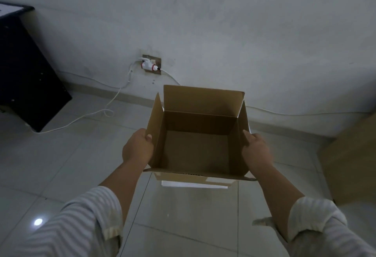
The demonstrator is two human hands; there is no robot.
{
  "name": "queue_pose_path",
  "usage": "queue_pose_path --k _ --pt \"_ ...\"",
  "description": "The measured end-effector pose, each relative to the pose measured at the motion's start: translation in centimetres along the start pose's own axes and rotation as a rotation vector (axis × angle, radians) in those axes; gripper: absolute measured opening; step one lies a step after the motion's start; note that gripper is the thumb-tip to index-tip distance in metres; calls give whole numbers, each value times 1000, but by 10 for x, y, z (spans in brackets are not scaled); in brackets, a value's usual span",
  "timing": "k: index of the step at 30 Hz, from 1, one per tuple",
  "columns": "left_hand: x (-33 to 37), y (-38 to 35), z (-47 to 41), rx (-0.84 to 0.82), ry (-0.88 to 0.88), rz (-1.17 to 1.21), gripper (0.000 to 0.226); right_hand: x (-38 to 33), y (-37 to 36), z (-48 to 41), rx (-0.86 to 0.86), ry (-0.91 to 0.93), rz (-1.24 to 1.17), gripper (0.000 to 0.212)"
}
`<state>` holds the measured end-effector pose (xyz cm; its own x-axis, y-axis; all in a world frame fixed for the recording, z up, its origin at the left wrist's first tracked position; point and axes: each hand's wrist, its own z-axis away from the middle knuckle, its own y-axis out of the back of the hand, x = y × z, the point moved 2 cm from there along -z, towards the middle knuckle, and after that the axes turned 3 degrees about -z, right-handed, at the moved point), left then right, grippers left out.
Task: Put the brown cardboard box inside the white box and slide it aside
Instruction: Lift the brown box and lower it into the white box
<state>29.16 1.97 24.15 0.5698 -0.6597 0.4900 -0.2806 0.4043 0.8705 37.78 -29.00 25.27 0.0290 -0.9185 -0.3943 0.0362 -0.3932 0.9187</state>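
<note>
A black cabinet [22, 69] stood at the far left against the grey wall [223, 22]. Right of it a white cable [114, 98] ran from a wall socket [151, 63], looping over the tiled floor [61, 155].

The left hand [138, 148] was clamped on the left wall of the brown cardboard box [196, 149], thumb hooked over the edge onto the inner face, the other fingers hidden outside. Its striped sleeve [81, 222] was rolled back at the forearm.

The box was in the middle of the view, open side up, its flaps standing upright and its inside bare. A strip of white [194, 184] showed just under its near edge; whether that was the white box could not be told, nor whether the brown box was touching the floor.

The right hand [256, 151] gripped the right wall, thumb along the inner face, palm pressed to the outside.

At the far right another brown carton [352, 159] stood on the floor, well apart from the held one.
</note>
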Motion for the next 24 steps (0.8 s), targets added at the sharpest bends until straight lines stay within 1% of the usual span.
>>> queue_pose_path --k 6,11,19,24 --pt "13 -64 -66 29 -26 19 23 14 -51 -73 35 -39 -45 47" --pt "8 -124 -106 89 -59 63 22 31 -103 -119 66 -16 -50 49" --pt "-1 -188 -143 152 -73 88 23 48 -157 -168 113 27 6 51" --pt "-23 -240 -148 168 -69 67 22 62 -202 -181 120 33 19 51"
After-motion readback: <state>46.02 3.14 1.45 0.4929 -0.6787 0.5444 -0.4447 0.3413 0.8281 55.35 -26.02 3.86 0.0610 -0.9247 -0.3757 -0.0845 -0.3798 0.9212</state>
